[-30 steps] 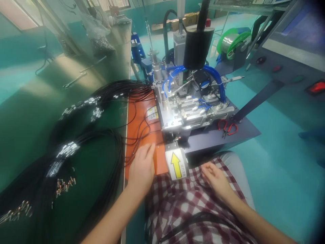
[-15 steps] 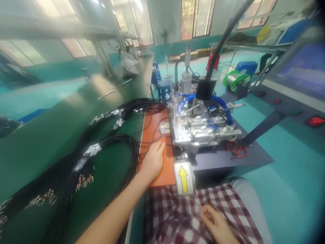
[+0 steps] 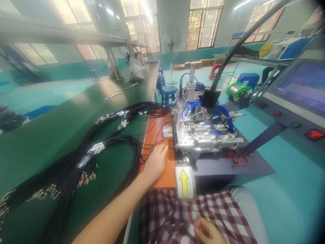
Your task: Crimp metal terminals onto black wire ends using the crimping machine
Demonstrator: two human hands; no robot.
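Observation:
My left hand [image 3: 154,163] lies flat, fingers stretched out, on the orange mat [image 3: 157,132] beside thin black wires [image 3: 148,149] that run toward a small metal machine [image 3: 200,134] with blue hoses. My right hand [image 3: 207,232] rests loosely curled on my checked lap at the bottom edge, holding nothing that I can see. A white tab with a yellow arrow [image 3: 185,181] sticks out below the machine, between the two hands.
Large bundles of black cables with metal terminals [image 3: 86,159] cover the green bench [image 3: 50,128] to the left. Red-handled pliers [image 3: 237,159] lie on the dark plate right of the machine. A control panel with a red button [image 3: 313,134] stands at far right; a solder spool [image 3: 238,89] sits behind.
The view has tilted up, showing more of the room. My left hand slid forward along the orange mat toward the wires. My right hand dropped lower on my lap.

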